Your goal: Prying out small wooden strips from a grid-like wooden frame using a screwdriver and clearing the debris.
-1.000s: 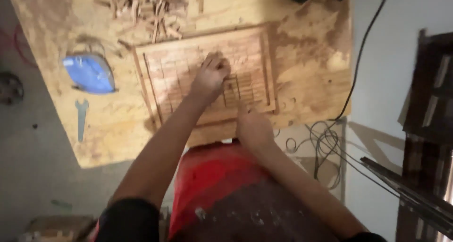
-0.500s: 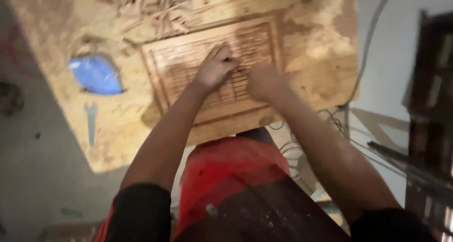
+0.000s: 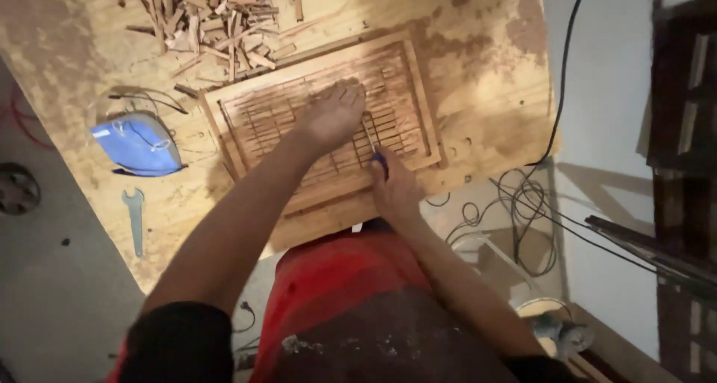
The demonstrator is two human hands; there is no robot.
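— What changed just now?
— My right hand (image 3: 396, 189) dropped back, closed around a blue-handled tool (image 3: 376, 150) whose blade is now on the slatted wooden panel (image 3: 328, 121).
— And your left hand (image 3: 334, 114)?
— Flat, fingers spread, pressing the panel onto the counter (image 3: 485, 91).

Dim, warm light; soft, slightly blurred picture with murky, shadowed edges.

Left hand (image 3: 334, 114) reaches forward, palm down, fingers spread; right hand (image 3: 393, 189) stays nearer, closed in a fist.
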